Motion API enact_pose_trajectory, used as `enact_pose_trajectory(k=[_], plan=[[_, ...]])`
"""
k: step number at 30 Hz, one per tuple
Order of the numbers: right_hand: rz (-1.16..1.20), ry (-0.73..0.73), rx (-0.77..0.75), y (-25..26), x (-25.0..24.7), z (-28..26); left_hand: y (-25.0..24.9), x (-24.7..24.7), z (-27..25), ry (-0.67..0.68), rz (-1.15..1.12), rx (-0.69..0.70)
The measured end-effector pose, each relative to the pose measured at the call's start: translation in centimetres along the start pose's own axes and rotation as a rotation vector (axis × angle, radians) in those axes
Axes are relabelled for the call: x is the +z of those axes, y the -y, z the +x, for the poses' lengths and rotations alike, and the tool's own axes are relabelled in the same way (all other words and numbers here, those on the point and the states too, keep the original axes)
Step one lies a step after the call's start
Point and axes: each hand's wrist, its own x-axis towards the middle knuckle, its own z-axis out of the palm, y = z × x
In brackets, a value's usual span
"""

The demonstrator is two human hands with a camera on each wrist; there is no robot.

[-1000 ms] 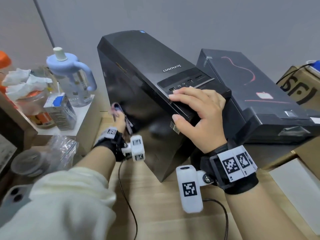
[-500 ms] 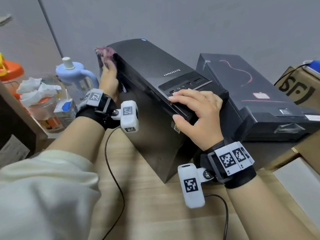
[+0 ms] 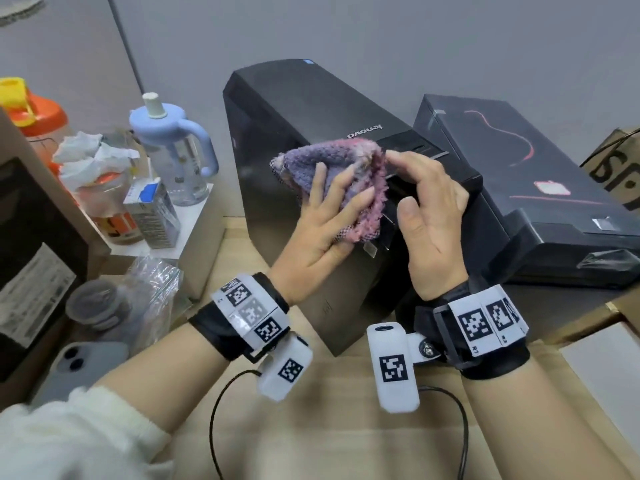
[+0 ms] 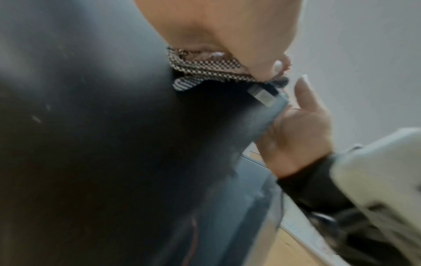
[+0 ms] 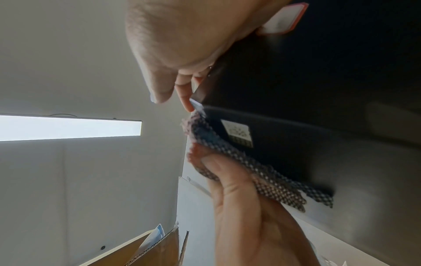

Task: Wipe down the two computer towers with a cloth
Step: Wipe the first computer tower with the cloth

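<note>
A black Lenovo tower (image 3: pixel 304 109) stands tilted on the wooden table, and a second black tower (image 3: pixel 502 161) with a red line lies to its right. A fuzzy pink-purple cloth (image 3: pixel 332 157) sits on the Lenovo tower's front upper edge. My left hand (image 3: pixel 322 223) holds it, fingers spread over the fuzzy side. In the right wrist view its thumb lies on the cloth's (image 5: pixel 262 176) checked backing. My right hand (image 3: pixel 433 209) hovers at the front panel, loosely curled. Its index fingertip touches the cloth's right corner and its thumb is apart. The left wrist view shows the cloth (image 4: pixel 205 66) under my palm.
On the left stand a light blue bottle (image 3: pixel 173 150), a small carton (image 3: pixel 152 213), an orange-lidded jar (image 3: pixel 38 112), a plastic bag (image 3: pixel 152 289) and a phone (image 3: pixel 79 368). A cardboard box (image 3: pixel 616 168) is at the far right. Cables (image 3: pixel 221 410) trail over the near table.
My left hand carried the cloth from the tower's far left corner to its front edge. My right hand let go of the front panel and now touches the cloth.
</note>
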Motion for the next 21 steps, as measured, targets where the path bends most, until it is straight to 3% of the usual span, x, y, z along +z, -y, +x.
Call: enact_pose_trajectory(k=[4,9,13,17,21], plan=[[-0.073,0.018,0.018,-0.3,-0.1,0.0,2.7,-1.2,1.6,-0.072,0.090,-0.084],[-0.118,0.036,0.032,0.0,0.1,0.0,5.2,-3.8,3.6,-0.283,-0.148,-0.525],[-0.130,0.039,0.039,0.3,0.2,0.0,5.0,-3.1,3.2,-0.349,-0.287,-0.761],[-0.110,0.032,0.056,0.5,0.1,0.1,3.9,1.0,-0.5,-0.302,-0.330,-1.033],[-0.099,0.028,0.054,0.7,0.1,0.0,2.4,6.0,-8.1,-0.300,-0.582,-1.356]])
